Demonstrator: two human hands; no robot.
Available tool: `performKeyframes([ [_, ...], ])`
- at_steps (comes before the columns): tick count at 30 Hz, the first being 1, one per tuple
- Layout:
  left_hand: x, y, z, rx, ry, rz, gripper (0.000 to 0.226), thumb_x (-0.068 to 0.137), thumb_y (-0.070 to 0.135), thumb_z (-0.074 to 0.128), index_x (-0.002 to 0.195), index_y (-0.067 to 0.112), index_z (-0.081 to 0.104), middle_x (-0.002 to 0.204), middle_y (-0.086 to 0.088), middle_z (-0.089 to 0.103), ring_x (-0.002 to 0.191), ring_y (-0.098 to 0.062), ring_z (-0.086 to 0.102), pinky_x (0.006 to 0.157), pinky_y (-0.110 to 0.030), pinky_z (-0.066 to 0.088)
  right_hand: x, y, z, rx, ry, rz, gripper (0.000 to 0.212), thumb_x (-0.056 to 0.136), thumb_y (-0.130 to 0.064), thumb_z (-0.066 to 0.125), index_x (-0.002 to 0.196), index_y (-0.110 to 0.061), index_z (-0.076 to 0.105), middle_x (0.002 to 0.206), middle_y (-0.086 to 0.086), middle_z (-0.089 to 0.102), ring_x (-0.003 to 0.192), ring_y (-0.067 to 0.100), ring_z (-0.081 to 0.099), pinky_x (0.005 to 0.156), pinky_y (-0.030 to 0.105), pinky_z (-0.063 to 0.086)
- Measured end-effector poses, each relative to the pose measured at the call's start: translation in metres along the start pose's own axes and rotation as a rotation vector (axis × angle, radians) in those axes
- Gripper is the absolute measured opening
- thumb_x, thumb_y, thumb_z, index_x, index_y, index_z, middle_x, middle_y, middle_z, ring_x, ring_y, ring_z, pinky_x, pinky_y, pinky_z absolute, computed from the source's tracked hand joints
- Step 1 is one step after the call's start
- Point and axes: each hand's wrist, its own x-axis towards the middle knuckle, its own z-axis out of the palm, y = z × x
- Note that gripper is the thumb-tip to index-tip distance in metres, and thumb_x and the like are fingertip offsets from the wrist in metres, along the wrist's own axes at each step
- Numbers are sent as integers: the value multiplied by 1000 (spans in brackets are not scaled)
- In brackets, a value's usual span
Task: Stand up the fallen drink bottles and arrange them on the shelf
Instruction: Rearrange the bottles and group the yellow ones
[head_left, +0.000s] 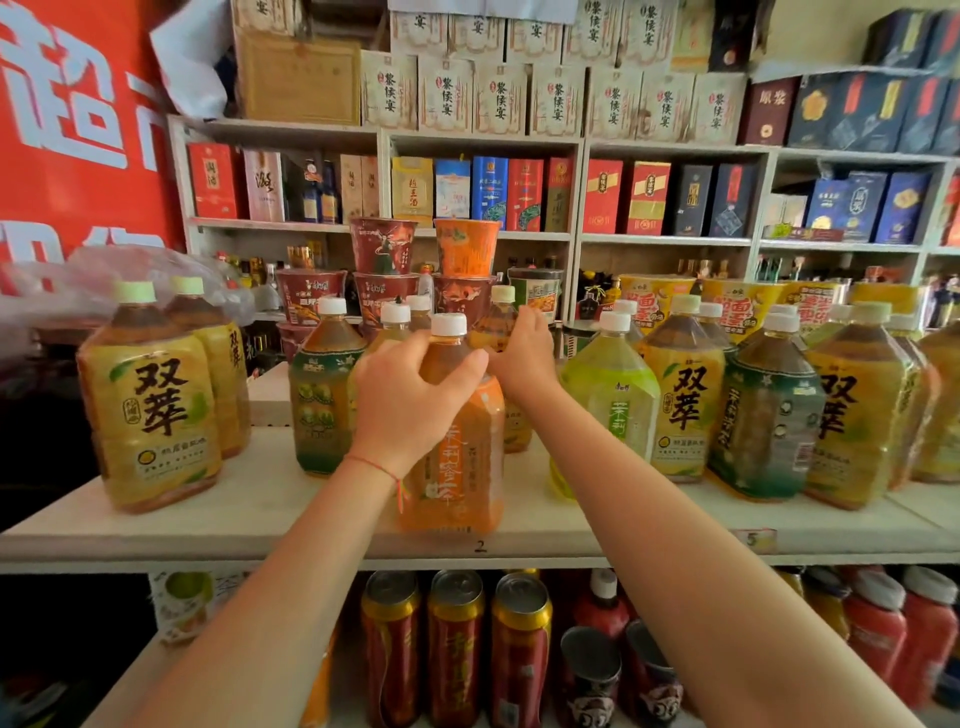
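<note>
An orange-labelled tea bottle (457, 457) with a white cap stands upright near the front of the white shelf (270, 525). My left hand (410, 395) grips its shoulder from the left. Reaching behind it, my right hand (524, 353) holds an amber bottle with a pale green cap (498, 317) further back; whether that bottle is fully upright is hard to tell. A green-labelled bottle (322, 395) stands just left of my left hand, and a lime-green bottle (608, 400) stands just right of my right arm.
Two yellow-labelled tea bottles (156, 415) stand at the shelf's left. Several yellow and green bottles (769, 415) fill the right. Stacked instant-noodle cups (389, 270) sit behind. Cans and red bottles (457, 649) fill the lower shelf. Boxed liquor lines the back wall shelves.
</note>
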Motion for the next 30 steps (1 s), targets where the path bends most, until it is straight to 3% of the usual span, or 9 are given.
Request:
performKeyframes([
  [7, -1, -14, -4, -68, 38, -19, 40, 86, 67, 54, 86, 29, 66, 79, 12, 64, 83, -19, 63, 88, -62, 49, 18, 3, 9, -118, 46, -25, 85, 85, -57, 68, 148, -11, 35, 149, 8, 39, 139, 29, 32, 110, 45, 38],
  [11, 0, -13, -5, -74, 32, -16, 36, 87, 66, 54, 88, 32, 65, 80, 14, 64, 84, -18, 63, 89, -62, 49, 17, -8, -3, -266, 115, -43, 70, 85, -68, 60, 128, -13, 57, 142, 10, 42, 132, 31, 34, 102, 43, 39],
  [14, 0, -14, -4, -78, 30, -15, 35, 87, 66, 54, 91, 32, 66, 82, 15, 64, 86, -18, 63, 89, -61, 49, 8, -17, -11, -225, 120, -100, 57, 86, -64, 59, 112, -14, 56, 123, 8, 44, 120, 28, 39, 94, 42, 41],
  [18, -3, -14, -6, -77, 36, -9, 41, 87, 65, 54, 94, 28, 68, 83, 14, 65, 87, -18, 62, 89, -60, 49, -13, -30, -17, -59, -34, -181, 44, 87, -50, 62, 107, -15, 43, 106, 2, 49, 97, 23, 53, 74, 36, 45],
  [22, -6, -11, -12, -85, 71, -29, 45, 86, 66, 53, 90, 24, 68, 79, 12, 65, 84, -20, 62, 89, -60, 49, -28, -30, -31, -98, 33, -211, 25, 88, -50, 57, 87, -25, 57, 75, -7, 64, 72, 17, 63, 67, 37, 56],
  [25, -8, -6, -13, -48, 74, -14, 38, 87, 64, 51, 87, 28, 65, 76, 18, 60, 80, -17, 60, 89, -59, 49, -37, -25, -42, 58, 110, -136, 31, 90, -44, 59, 66, -24, 57, 60, -7, 61, 61, 16, 61, 63, 39, 56],
  [30, -8, -2, -9, 52, 89, 32, 36, 88, 65, 49, 87, 31, 60, 76, 16, 59, 79, -18, 59, 90, -54, 49, -49, -34, -64, 205, 102, -76, 37, 88, -36, 63, 57, -18, 54, 52, -5, 54, 51, 13, 52, 51, 27, 42],
])
